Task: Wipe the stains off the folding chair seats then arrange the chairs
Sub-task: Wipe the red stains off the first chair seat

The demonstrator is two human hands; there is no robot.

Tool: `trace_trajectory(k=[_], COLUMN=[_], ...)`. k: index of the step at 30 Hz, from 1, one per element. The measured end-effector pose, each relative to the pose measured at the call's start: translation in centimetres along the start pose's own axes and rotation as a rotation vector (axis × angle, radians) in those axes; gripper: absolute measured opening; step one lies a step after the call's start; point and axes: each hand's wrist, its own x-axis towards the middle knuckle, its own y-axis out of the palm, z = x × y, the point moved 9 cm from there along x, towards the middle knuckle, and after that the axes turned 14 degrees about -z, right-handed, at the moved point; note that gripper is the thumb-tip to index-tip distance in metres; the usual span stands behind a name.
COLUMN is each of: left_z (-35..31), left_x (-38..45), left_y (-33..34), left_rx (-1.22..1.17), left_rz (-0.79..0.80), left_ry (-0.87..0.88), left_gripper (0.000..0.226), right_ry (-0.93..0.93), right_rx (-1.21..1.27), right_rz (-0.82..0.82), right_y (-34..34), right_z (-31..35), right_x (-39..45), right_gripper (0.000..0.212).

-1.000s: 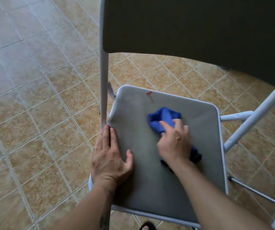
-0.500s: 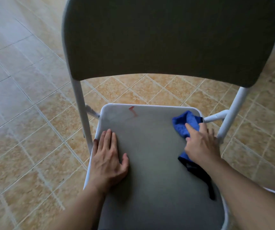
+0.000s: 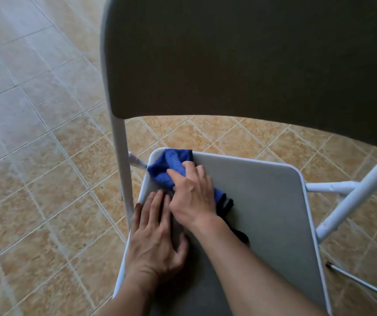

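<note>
A folding chair with a grey seat (image 3: pixel 265 201) and a dark backrest (image 3: pixel 251 60) on a white frame fills the view. My right hand (image 3: pixel 192 197) presses a blue cloth (image 3: pixel 167 167) onto the seat's far left corner. The cloth covers that corner, and no red stain shows on the seat. My left hand (image 3: pixel 155 238) lies flat on the seat's left edge, fingers spread, just below the right hand. A dark part of the cloth trails out under my right wrist.
The chair stands on a tan tiled floor (image 3: pixel 46 179). White frame tubes (image 3: pixel 351 197) cross at the right of the seat, and a thin metal rod (image 3: pixel 363 286) runs low at the right edge.
My right hand has swept the cloth from the seat's right side to the far left corner, over the spot where the red stain showed. The left hand has stayed on the left edge.
</note>
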Motion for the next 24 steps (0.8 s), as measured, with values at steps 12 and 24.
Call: trace_trajectory(k=[12,24], left_z=[0.3,0.4], left_x=[0.5,0.3], left_y=[0.2,0.5], left_rx=[0.054,0.080], left_rz=[0.041,0.041], left_ry=[-0.016,-0.016], left_gripper=[0.089,0.089], right_ry=[0.091,0.066], right_rx=[-0.271,-0.108], right_rz=[-0.057,-0.017], right_y=[-4.2,-2.2], right_z=[-14.2,-5.2], right_x=[3.1,-1.4], right_gripper=[0.059,0.053])
